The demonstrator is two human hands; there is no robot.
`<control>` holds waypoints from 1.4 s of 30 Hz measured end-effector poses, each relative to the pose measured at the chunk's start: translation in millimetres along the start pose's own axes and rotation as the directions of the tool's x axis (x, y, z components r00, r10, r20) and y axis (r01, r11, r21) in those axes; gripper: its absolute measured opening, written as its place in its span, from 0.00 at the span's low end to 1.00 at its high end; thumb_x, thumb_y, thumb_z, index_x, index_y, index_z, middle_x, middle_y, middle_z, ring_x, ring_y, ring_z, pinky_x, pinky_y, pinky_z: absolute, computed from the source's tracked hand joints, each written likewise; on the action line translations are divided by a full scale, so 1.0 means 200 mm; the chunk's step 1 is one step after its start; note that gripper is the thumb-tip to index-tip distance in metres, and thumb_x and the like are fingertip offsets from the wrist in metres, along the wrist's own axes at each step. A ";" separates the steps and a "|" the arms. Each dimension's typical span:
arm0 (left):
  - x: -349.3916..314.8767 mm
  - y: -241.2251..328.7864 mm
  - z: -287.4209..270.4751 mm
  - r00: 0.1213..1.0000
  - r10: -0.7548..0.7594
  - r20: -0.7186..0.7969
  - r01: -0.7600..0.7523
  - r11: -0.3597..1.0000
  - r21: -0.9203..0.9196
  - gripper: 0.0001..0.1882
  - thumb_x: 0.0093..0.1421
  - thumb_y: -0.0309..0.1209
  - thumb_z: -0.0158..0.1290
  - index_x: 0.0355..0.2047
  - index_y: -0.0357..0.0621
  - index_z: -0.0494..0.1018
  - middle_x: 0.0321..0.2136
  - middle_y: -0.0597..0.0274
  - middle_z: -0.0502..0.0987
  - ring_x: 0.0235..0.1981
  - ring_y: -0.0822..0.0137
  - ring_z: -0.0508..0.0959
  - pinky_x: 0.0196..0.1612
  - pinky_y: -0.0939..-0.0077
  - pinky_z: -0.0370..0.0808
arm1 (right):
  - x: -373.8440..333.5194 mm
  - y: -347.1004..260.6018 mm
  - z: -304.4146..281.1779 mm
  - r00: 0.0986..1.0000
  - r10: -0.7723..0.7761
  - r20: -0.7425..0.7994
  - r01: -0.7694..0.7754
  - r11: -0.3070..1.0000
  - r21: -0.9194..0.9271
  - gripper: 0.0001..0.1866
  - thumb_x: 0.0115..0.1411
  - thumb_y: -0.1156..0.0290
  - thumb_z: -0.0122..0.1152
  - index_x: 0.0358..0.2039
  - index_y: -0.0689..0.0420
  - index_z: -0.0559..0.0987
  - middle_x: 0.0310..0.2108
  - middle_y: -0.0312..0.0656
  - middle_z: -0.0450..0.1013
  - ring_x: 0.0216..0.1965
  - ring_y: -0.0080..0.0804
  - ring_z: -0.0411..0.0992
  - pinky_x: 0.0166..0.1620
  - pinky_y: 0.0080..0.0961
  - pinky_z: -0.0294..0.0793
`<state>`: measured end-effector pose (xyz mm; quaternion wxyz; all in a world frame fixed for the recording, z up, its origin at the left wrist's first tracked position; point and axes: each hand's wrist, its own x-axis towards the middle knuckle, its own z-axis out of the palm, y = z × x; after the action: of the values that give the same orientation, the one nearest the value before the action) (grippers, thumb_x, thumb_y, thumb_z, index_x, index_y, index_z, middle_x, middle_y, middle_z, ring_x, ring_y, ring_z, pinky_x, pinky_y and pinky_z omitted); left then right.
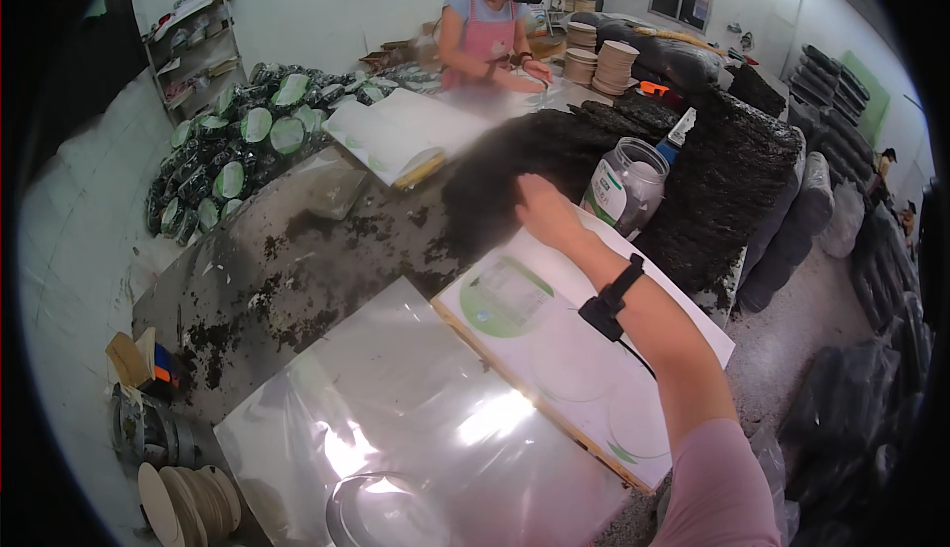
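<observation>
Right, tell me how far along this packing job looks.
Done: a heap of sealed round packs with green labels lies at the table's far left. In hand: the right hand reaches to the dark dried pile; the left hand is out of view. Left: tall dark stacks, and clear bags and printed sheets lying unfilled.

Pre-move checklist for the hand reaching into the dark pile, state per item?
1. Right hand on the dark dried pile: ok, touching its near edge.
2. Grip closed on material: cannot tell, fingers blurred.
3. Left hand in view: not ok, not visible.
4. Stack of clear bags under the forearm, lying flat: ok.
5. Plastic jar beside the hand, upright and apart from it: ok.
6. Table free of crumbs: not ok, dark bits scattered.
</observation>
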<state>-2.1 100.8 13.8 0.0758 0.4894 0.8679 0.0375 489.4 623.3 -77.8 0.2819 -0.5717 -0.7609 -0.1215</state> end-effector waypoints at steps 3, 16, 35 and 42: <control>-0.01 0.00 -0.02 0.999 -0.033 -0.024 0.033 0.999 0.019 0.18 0.55 0.33 0.50 0.47 0.44 0.72 0.44 0.47 0.72 0.45 0.48 0.72 0.46 0.58 0.68 | 0.10 -0.05 0.17 1.000 -0.018 0.023 0.021 0.989 -0.148 0.26 0.52 0.70 0.54 0.52 0.65 0.66 0.51 0.53 0.66 0.54 0.46 0.64 0.53 0.36 0.66; -0.02 0.17 0.03 0.909 0.314 0.272 -0.400 0.842 0.364 0.21 0.56 0.32 0.52 0.51 0.47 0.70 0.51 0.47 0.69 0.51 0.42 0.67 0.52 0.53 0.65 | 0.38 0.21 0.10 0.898 0.086 -0.432 -0.309 0.822 -0.479 0.29 0.52 0.69 0.51 0.55 0.64 0.66 0.58 0.49 0.62 0.63 0.45 0.54 0.61 0.48 0.54; 0.12 0.15 0.79 0.722 0.519 0.457 -0.596 0.802 0.030 0.24 0.54 0.38 0.50 0.53 0.58 0.69 0.57 0.48 0.64 0.57 0.37 0.62 0.54 0.36 0.59 | 0.48 0.62 -0.14 0.938 0.203 -0.280 -0.331 0.761 -0.558 0.04 0.55 0.75 0.50 0.32 0.57 0.72 0.33 0.40 0.74 0.38 0.34 0.74 0.36 0.32 0.76; 0.11 0.23 0.80 0.717 0.666 0.204 -0.686 0.727 0.038 0.25 0.52 0.34 0.53 0.53 0.53 0.68 0.58 0.45 0.62 0.58 0.39 0.61 0.57 0.45 0.59 | 0.44 0.73 -0.53 0.771 0.343 -0.537 -0.290 0.939 0.185 0.20 0.50 0.77 0.49 0.45 0.59 0.76 0.35 0.58 0.74 0.38 0.54 0.72 0.43 0.42 0.71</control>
<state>52.8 142.5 -139.5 0.1060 0.7773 0.6194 -0.0291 640.1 687.0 37.7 0.5349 -0.6169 -0.5416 -0.2000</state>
